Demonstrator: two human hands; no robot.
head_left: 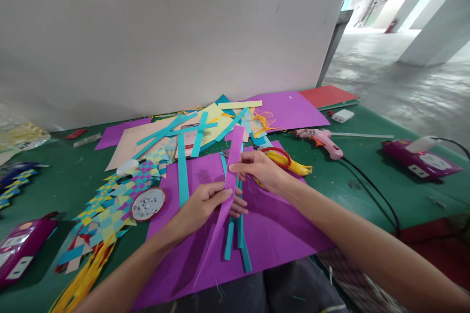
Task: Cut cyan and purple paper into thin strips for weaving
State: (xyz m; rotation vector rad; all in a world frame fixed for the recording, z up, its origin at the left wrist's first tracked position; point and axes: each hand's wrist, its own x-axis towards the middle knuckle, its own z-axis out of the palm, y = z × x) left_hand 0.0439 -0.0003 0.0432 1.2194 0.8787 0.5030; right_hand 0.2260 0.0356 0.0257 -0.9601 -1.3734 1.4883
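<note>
A long purple paper strip (235, 149) is held up between both hands, its lower end hanging toward me. My left hand (215, 199) pinches it near the middle, with fingers passing behind it. Higher up, my right hand (257, 168) grips its right edge between thumb and fingers. Several teal paper strips (229, 242) lie beneath the hands on a large purple sheet (273, 234). Another teal strip (182, 171) rests left of them. Just beyond my right hand are red-handled scissors (279, 150) and a yellow object (293, 164), partly covered by the hand.
A pink glue gun (323, 142) with a black cord lies at right, near a purple power strip (422, 159). Woven paper pieces (121, 195) and a round dish of small beads (149, 204) are at left. A white panel (165, 44) stands behind the green table (370, 176).
</note>
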